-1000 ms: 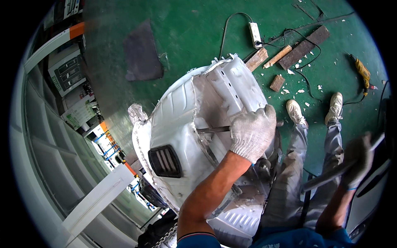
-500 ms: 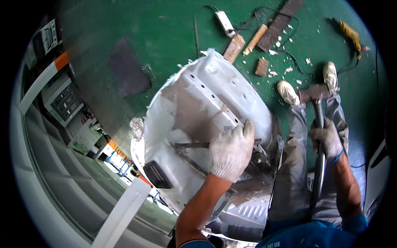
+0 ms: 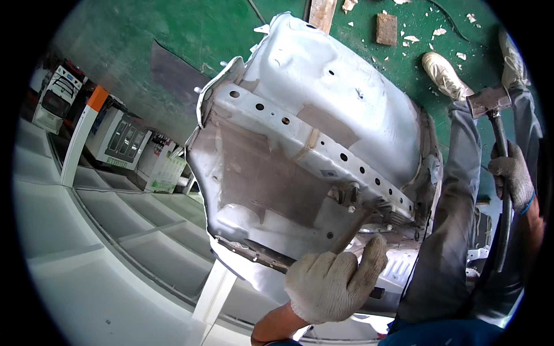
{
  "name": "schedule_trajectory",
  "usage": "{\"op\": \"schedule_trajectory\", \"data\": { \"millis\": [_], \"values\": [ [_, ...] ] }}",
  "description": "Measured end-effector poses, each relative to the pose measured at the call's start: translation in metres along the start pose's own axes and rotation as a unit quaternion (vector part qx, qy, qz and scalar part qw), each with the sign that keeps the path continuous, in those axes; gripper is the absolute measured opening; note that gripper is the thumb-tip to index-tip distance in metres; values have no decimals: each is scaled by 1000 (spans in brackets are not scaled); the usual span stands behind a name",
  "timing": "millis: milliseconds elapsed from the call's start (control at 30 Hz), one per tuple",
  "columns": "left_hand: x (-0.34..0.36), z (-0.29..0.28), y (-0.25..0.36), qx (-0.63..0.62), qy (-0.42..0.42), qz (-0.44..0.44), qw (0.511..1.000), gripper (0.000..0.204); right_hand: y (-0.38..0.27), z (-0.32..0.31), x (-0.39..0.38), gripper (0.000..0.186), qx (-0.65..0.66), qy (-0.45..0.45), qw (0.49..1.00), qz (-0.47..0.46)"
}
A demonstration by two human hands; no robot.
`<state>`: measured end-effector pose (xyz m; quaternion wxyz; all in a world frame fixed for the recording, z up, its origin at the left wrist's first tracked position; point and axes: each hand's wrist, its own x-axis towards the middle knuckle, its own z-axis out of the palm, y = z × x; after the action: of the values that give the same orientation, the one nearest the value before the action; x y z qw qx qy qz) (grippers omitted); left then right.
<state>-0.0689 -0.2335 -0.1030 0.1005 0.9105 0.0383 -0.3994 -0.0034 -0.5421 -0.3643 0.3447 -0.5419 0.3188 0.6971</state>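
Observation:
My left hand (image 3: pixel 334 282), in a pale knitted glove, is closed around a dark flat metal bar (image 3: pixel 271 256). One end of the bar lies along the lower edge of a white and brown-grey car body section (image 3: pixel 271 173), and its other end shows past my thumb. A rail with a row of round holes (image 3: pixel 311 145) runs across the section. To the right, my gloved right hand (image 3: pixel 512 173) grips a hammer (image 3: pixel 489 102) by its metal handle. The hammer's head points up, near my shoe, away from the body section.
Wood blocks (image 3: pixel 386 30) and pale scraps (image 3: pixel 440 32) lie on the green floor beyond the section. A dark flat sheet (image 3: pixel 176 72) lies to the left. A white post with an orange top (image 3: pixel 83 135) and vehicles stand farther left. My legs (image 3: pixel 456 219) are beside the section.
My left hand has moved with the bar from over the section's middle to its lower edge, and the bar is now tilted. The view has shifted closer; my right hand still holds the hammer.

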Motion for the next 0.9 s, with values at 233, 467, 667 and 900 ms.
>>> {"op": "schedule_trajectory", "data": {
  "millis": [233, 467, 667, 900],
  "values": [
    [15, -21, -13, 49, -44, -21, 998, 46, 2, 3, 2, 20, -29, 31, 999, -26],
    [16, -15, -18, 79, -2, -129, 988, 41, -6, 4, 6, 20, 42, 10, 998, -49],
    [15, -14, -18, 95, 12, -194, 976, 37, -6, 3, 10, 20, 34, 1, 998, -46],
    [26, -13, -30, 107, 30, -187, 976, 36, -3, 0, 10, 21, 69, -1, 996, -62]
  ]
}}
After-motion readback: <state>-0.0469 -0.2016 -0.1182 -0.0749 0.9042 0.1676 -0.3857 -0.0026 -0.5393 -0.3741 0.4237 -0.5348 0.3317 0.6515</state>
